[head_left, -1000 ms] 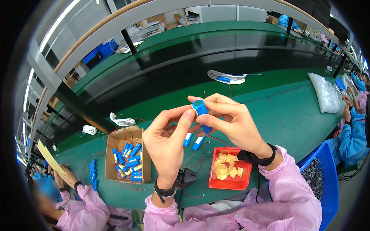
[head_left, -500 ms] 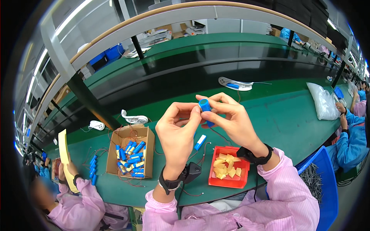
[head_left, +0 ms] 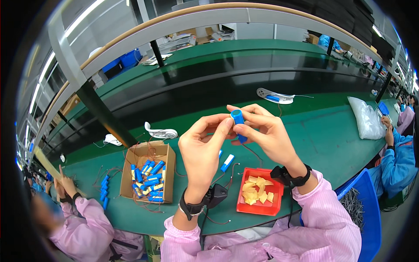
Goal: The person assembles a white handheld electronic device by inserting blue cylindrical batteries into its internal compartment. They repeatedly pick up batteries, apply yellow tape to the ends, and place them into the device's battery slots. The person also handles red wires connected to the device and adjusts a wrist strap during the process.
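A blue cylindrical battery [head_left: 237, 117] is held up, tilted, over the green bench. My left hand [head_left: 201, 146] pinches it from the left with thumb and forefinger. From the other side, the fingers and thumb of my right hand [head_left: 271, 136] close round it. A thin dark wire trails below the battery toward the bench. Under my hands lies another blue battery [head_left: 227, 162] with a pale label. Nearest my right wrist stands a red tray [head_left: 258, 209] of yellow paper-like pieces [head_left: 251, 192]. My fingertips partly hide the battery's sides.
Left of me, a cardboard box [head_left: 169, 174] holds several wired batteries, with a row of batteries [head_left: 104, 192] beside it. White plastic shells [head_left: 160, 132] lie beyond. A blue bin [head_left: 371, 218] of metal pins is at right. Co-workers sit both sides; a plastic bag [head_left: 365, 120] lies far right.
My hands and the battery have shifted slightly right. The white shells beyond have slid right. At left, the co-worker's hands and yellow strip have moved left.
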`<state>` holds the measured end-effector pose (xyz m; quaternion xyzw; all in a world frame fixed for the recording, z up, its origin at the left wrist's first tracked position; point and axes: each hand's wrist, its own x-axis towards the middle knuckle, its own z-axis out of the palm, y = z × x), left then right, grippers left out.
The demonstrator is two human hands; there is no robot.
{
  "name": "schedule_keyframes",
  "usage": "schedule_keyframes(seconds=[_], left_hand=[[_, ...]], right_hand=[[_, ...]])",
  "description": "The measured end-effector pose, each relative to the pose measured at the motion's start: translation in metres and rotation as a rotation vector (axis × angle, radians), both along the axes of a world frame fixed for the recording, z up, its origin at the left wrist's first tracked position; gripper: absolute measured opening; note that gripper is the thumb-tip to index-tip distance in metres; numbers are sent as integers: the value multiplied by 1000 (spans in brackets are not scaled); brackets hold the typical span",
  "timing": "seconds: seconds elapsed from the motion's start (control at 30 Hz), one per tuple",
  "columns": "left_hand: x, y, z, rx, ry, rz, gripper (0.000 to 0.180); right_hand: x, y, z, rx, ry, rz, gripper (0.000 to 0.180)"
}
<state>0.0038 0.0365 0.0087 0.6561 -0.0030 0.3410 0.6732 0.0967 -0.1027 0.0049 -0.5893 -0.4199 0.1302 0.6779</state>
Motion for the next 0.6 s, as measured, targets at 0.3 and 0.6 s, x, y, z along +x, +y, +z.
schedule_keyframes(seconds=[0.3,0.6], left_hand=[[-3,0,4,0,49,-22,20],[0,1,1,63,29,2,20]], right_hand=[[-1,-5,0,15,-92,9,37],[1,-5,-5,39,-112,-15,38]])
